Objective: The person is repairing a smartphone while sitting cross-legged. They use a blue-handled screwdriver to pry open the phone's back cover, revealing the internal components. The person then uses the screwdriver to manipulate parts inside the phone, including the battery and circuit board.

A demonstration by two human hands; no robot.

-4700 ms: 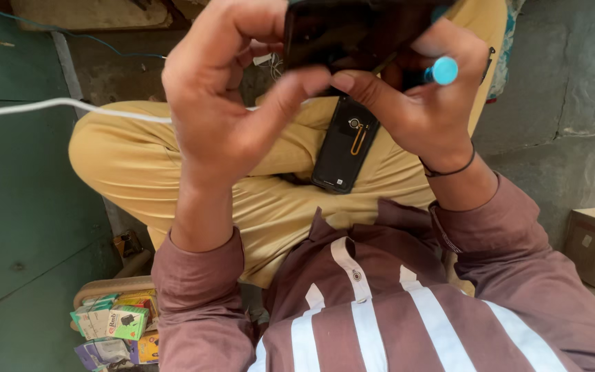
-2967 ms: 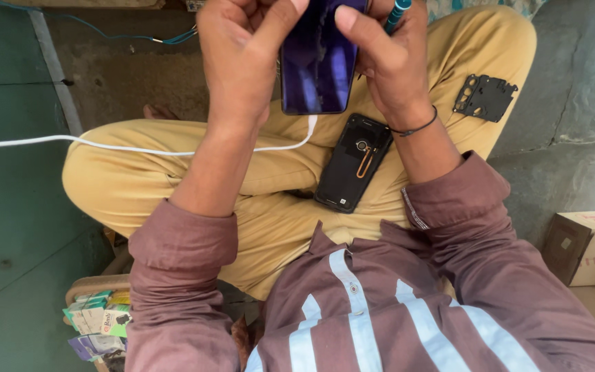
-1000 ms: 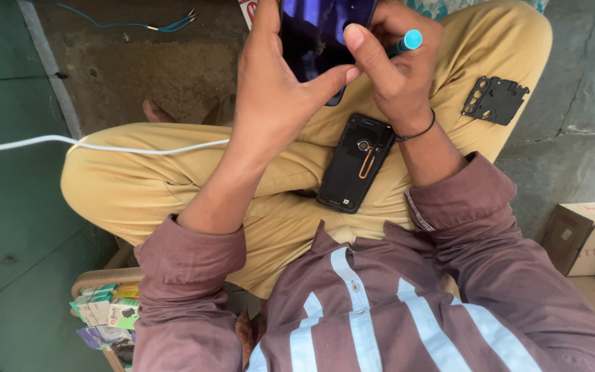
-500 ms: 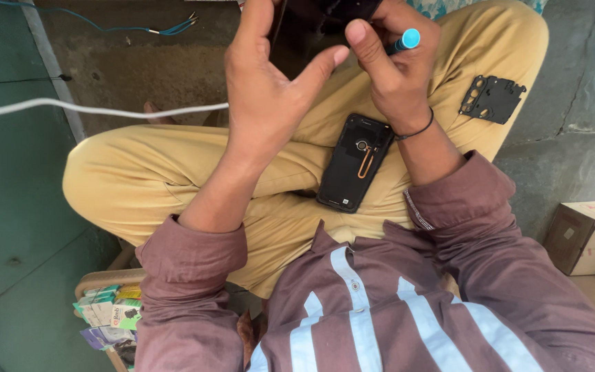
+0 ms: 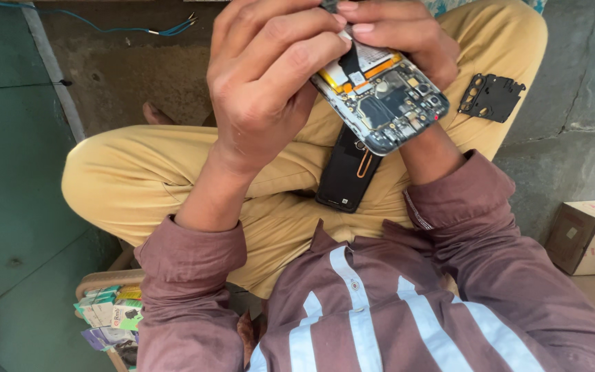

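Phone (image 5: pixel 380 103): back off, circuit board and orange flex exposed; raised above lap, tilted, camera end toward lower right.
Left hand (image 5: pixel 270 76): curled closed on phone's left edge, thumb and forefinger pinching near its upper end.
Right hand (image 5: pixel 401 34): closed round phone's upper end from the right, fingertips (image 5: pixel 363 27) pressed onto board; palm side hidden behind phone.
Phone vs hands: held between both, touching each; lower end juts free below the hands.
Back cover (image 5: pixel 348 172): black, with orange loop mark; flat on lap just under phone, partly hidden by it.
Plate (image 5: pixel 490 96): small black cut-out part, on right knee, apart from the hands.
Trousers (image 5: pixel 146 179): mustard, legs crossed.
Shirt (image 5: pixel 380 303): maroon with pale stripes, cuffs at both wrists.
Wire (image 5: pixel 139 29): blue, on floor, upper left.
Box (image 5: pixel 587 234): cardboard, right edge.
Packets (image 5: pixel 108 317): coloured, stacked at lower left.
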